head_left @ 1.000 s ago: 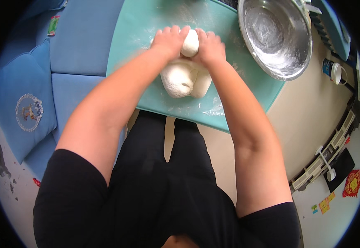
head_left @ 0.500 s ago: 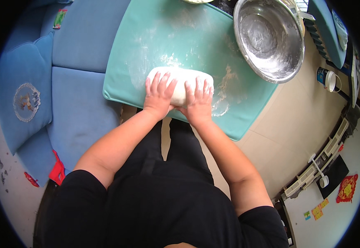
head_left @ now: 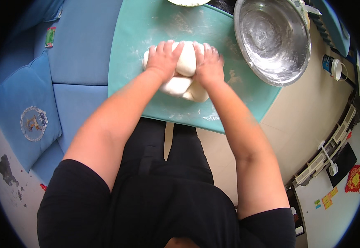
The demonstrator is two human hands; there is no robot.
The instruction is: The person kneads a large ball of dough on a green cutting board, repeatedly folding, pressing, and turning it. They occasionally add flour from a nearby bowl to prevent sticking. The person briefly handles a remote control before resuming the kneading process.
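White dough (head_left: 179, 84): on the teal mat (head_left: 147, 25) over the surface, now folded into a thicker lump where half a second ago it lay flat. Left hand (head_left: 164, 58) and right hand (head_left: 208, 63): fingers curled over its far edge, gripping, no longer spread flat. Steel bowl (head_left: 273, 39): right of the mat.

Steel bowl (head_left: 273, 39) top right — blue cushion (head_left: 25, 113) left, small cup (head_left: 332, 66) nr bowl.

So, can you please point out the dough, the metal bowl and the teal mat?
dough (head_left: 187, 62), head view, bare top between both hands.
metal bowl (head_left: 270, 39), head view, floury inner bottom.
teal mat (head_left: 134, 53), head view, bare part at the left.
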